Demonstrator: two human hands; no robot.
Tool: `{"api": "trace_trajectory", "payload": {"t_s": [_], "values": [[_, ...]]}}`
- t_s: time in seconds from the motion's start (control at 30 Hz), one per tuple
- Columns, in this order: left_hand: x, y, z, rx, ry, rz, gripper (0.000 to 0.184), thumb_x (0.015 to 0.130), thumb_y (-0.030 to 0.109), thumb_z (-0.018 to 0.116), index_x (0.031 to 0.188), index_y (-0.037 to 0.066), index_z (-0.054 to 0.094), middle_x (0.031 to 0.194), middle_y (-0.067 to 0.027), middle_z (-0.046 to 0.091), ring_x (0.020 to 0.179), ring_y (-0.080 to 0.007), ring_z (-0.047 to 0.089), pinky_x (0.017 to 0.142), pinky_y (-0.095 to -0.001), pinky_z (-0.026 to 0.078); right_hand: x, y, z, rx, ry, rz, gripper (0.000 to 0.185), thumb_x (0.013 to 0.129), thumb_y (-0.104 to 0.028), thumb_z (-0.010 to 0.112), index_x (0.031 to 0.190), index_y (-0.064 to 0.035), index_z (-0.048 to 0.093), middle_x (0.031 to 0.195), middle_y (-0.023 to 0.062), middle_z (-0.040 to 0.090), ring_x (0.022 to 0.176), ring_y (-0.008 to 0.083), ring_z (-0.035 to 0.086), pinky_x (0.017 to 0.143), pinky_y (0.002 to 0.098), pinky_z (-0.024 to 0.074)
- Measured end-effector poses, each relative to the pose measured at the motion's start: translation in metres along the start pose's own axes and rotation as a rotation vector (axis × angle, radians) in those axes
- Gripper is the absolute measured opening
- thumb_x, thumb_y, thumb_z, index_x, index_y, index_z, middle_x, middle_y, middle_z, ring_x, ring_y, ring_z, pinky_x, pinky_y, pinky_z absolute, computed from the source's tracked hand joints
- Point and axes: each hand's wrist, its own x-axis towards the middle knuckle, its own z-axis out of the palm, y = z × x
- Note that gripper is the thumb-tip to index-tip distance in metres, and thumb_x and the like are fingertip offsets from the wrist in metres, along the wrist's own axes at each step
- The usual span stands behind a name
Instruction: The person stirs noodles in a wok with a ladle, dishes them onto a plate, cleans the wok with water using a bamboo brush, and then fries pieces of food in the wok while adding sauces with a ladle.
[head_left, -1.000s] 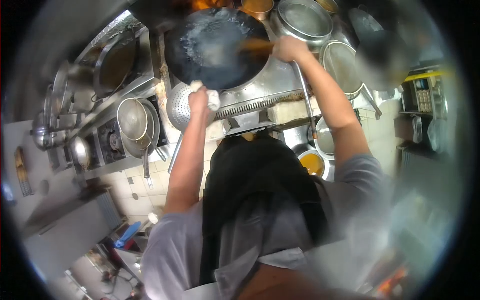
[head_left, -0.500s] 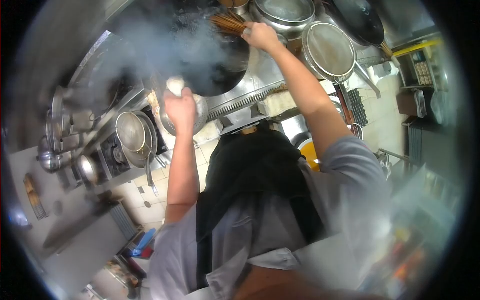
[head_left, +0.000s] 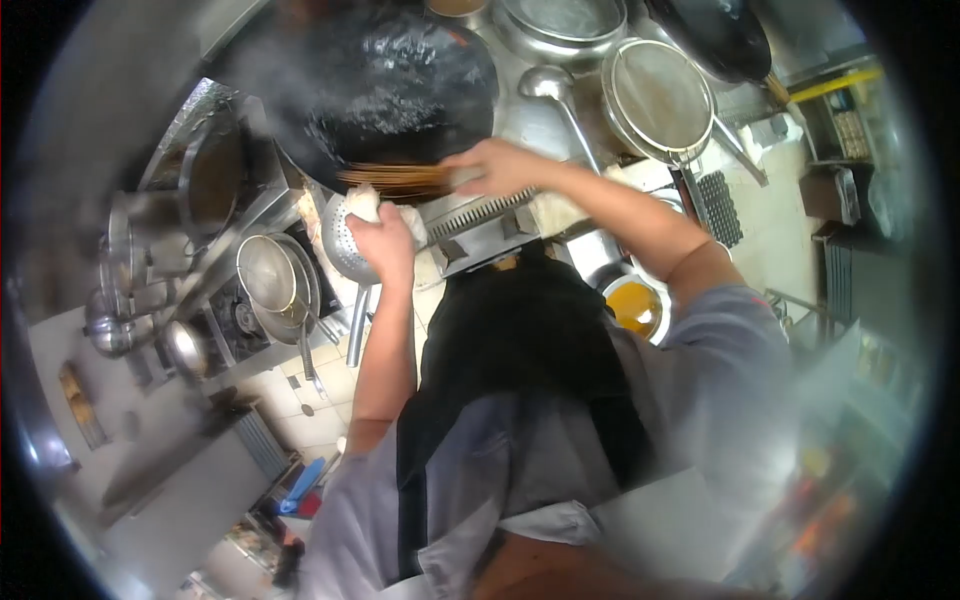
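A large black wok (head_left: 400,125) sits at the top of the view, its inside wet and shiny with some steam over it. My right hand (head_left: 500,168) is closed around a bamboo wok brush (head_left: 395,180), whose bristles point left along the wok's near rim. At that near edge my left hand (head_left: 385,245) grips a folded white cloth (head_left: 365,203); whether the wok's handle is inside the cloth is hidden. Just below the cloth lies a perforated metal skimmer (head_left: 345,247), partly covered by my left hand.
A ladle (head_left: 547,84) lies right of the wok, beside a mesh strainer (head_left: 660,100) over a pot. Another mesh strainer (head_left: 270,272) rests at left. A bowl of orange liquid (head_left: 634,306) stands near my right elbow. A second dark wok (head_left: 715,40) is at upper right.
My right hand has brought the brush from the wok's far right side down to its near rim. Much of the steam has thinned, and the ladle has come into view. My left hand has shifted slightly down and right.
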Motion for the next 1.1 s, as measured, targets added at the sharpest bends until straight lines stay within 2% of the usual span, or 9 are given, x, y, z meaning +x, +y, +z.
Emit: {"api": "trace_trajectory", "payload": {"t_s": [0.1, 0.23, 0.4, 0.57, 0.73, 0.8, 0.87, 0.97, 1.1], "values": [[0.012, -0.03, 0.013, -0.182, -0.068, -0.227, 0.056, 0.082, 0.019, 0.063, 0.114, -0.023, 0.047, 0.107, -0.0367, 0.06, 0.101, -0.0433, 0.061, 0.094, -0.0422, 0.045, 0.032, 0.044, -0.093, -0.564, -0.025, 0.711, 0.033, 0.084, -0.028, 0.062, 0.111, -0.0108, 0.071, 0.106, 0.018, 0.071, 0.094, 0.0396, 0.07, 0.082, 0.047, 0.0562], [0.024, -0.026, 0.038, -0.407, -0.158, -0.5, 0.042, 0.084, 0.021, 0.062, 0.096, -0.019, 0.058, 0.09, -0.0241, 0.067, 0.081, -0.0279, 0.064, 0.077, -0.0395, 0.05, 0.124, 0.049, -0.166, -0.482, 0.798, 0.651, 0.031, 0.09, -0.026, 0.055, 0.111, -0.0051, 0.066, 0.087, 0.0238, 0.07, 0.085, 0.0405, 0.07, 0.076, 0.05, 0.0559], [0.036, -0.052, 0.101, -0.485, -0.318, -0.666, 0.055, 0.087, 0.031, 0.06, 0.109, -0.02, 0.059, 0.103, -0.0272, 0.067, 0.091, -0.0298, 0.064, 0.08, -0.0421, 0.049, 0.189, 0.024, -0.149, -0.559, 1.026, 0.262, 0.031, 0.091, -0.031, 0.057, 0.111, -0.0082, 0.064, 0.081, 0.0193, 0.069, 0.078, 0.0392, 0.068, 0.07, 0.0503, 0.0544], [0.032, -0.056, 0.13, -0.557, -0.359, -0.755, 0.054, 0.087, 0.032, 0.061, 0.107, -0.018, 0.061, 0.105, -0.0267, 0.067, 0.093, -0.0292, 0.064, 0.082, -0.0415, 0.049, 0.22, 0.088, 0.003, -0.467, 0.161, 0.698, 0.034, 0.083, -0.029, 0.062, 0.109, -0.0117, 0.072, 0.113, 0.0205, 0.069, 0.109, 0.0335, 0.066, 0.091, 0.043, 0.0539], [0.027, -0.079, 0.145, -0.625, -0.342, -0.66, 0.052, 0.087, 0.03, 0.061, 0.105, -0.019, 0.062, 0.104, -0.0266, 0.068, 0.092, -0.029, 0.064, 0.083, -0.0417, 0.048, 0.156, 0.012, 0.01, -0.299, -0.266, -0.025, 0.055, 0.073, -0.042, 0.07, 0.122, -0.0181, 0.07, 0.118, 0.0174, 0.068, 0.101, 0.0365, 0.067, 0.091, 0.0424, 0.0543], [0.025, -0.064, 0.13, -0.636, -0.37, -0.72, 0.052, 0.087, 0.031, 0.061, 0.104, -0.019, 0.062, 0.102, -0.0262, 0.068, 0.09, -0.029, 0.064, 0.082, -0.0413, 0.048, 0.149, 0.012, -0.065, -0.132, -0.508, 0.527, 0.054, 0.076, -0.043, 0.072, 0.127, -0.0249, 0.067, 0.121, 0.0126, 0.068, 0.104, 0.0323, 0.068, 0.086, 0.0418, 0.0576], [0.027, -0.066, 0.134, -0.672, -0.373, -0.731, 0.053, 0.087, 0.031, 0.061, 0.103, -0.019, 0.062, 0.101, -0.0258, 0.068, 0.089, -0.0285, 0.064, 0.081, -0.0411, 0.048, 0.17, 0.129, -0.086, -0.81, 0.045, 0.642, 0.033, 0.088, -0.039, 0.059, 0.109, -0.0177, 0.074, 0.117, 0.0221, 0.067, 0.105, 0.0341, 0.068, 0.083, 0.0468, 0.0572], [0.025, -0.067, 0.134, -0.719, -0.389, -0.769, 0.052, 0.087, 0.031, 0.061, 0.103, -0.018, 0.063, 0.098, -0.0245, 0.068, 0.087, -0.0272, 0.063, 0.08, -0.0403, 0.048, 0.195, 0.106, -0.123, -0.723, 0.663, 0.562, 0.035, 0.096, -0.034, 0.047, 0.126, -0.0208, 0.059, 0.103, 0.0207, 0.071, 0.096, 0.0388, 0.069, 0.081, 0.0492, 0.0559], [0.021, -0.065, 0.132, -0.838, -0.39, -0.756, 0.047, 0.088, 0.028, 0.06, 0.102, -0.017, 0.063, 0.094, -0.0209, 0.068, 0.081, -0.0249, 0.062, 0.075, -0.0396, 0.048, 0.226, 0.056, -0.1, -0.537, 0.494, 0.623, 0.034, 0.092, -0.028, 0.052, 0.119, -0.0123, 0.066, 0.111, 0.0213, 0.069, 0.1, 0.0368, 0.069, 0.084, 0.0465, 0.0557]]}}
